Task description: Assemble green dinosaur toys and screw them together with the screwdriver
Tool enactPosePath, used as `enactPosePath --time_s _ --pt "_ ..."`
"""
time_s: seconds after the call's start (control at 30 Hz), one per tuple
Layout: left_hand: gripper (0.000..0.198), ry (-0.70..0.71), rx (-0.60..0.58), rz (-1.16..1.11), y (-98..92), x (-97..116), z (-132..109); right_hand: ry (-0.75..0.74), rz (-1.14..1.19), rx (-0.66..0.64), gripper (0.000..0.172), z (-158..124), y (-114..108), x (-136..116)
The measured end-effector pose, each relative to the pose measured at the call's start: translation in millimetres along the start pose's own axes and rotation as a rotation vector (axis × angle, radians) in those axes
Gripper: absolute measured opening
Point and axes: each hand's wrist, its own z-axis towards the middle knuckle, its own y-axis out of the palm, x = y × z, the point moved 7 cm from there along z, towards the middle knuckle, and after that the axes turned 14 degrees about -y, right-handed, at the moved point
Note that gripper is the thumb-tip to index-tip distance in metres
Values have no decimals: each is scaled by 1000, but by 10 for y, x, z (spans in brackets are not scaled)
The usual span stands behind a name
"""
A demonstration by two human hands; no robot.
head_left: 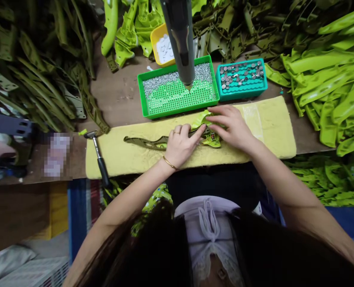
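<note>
A long olive-green plastic shell (147, 142) lies on a yellow foam pad (272, 131), with a bright lime-green part (205, 119) over its right end. My left hand (181, 144) is curled with its fingers pinched on the shell's middle, a ring and a bracelet showing. My right hand (232, 125) lies with its fingers stretched out on the lime part and presses it down. A small circuit board (212, 138) shows between the two hands.
A hanging power screwdriver (181, 40) points down over a green tray of screws (177, 93). A teal tray of button cells (242, 77) and a yellow tub (161, 46) stand behind. A hammer (99, 157) lies at the pad's left. Piles of olive and lime shells flank the bench.
</note>
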Motion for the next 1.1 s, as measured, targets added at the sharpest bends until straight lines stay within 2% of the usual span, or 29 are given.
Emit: enactPosePath --time_s 0.07,0.13,0.2,0.33,0.5,0.63,0.8,0.93,1.1 --pt "46 4 11 -64 -2 -30 2 -13 -41 -130 24 55 97 26" --pt "47 4 27 -129 -28 -44 7 1 -68 -178 30 70 134 37" --pt "46 -17 30 -166 -66 -32 17 21 -83 -185 32 66 131 42" --pt "43 -87 -3 -121 -146 38 44 25 -56 -196 25 55 118 72" --pt "40 -23 -60 -174 -145 22 51 0 -61 -193 23 35 128 82" --pt "41 -4 -18 -207 -118 -40 27 -11 -90 -175 26 -7 118 60" --pt "40 -24 14 -161 -99 -6 -1 -25 -45 -204 29 2 121 61" --pt "40 18 25 -175 -92 -16 -5 -17 -83 -214 29 25 118 53" --pt "37 97 118 -87 -196 4 -27 -37 -74 -210 32 -3 114 35"
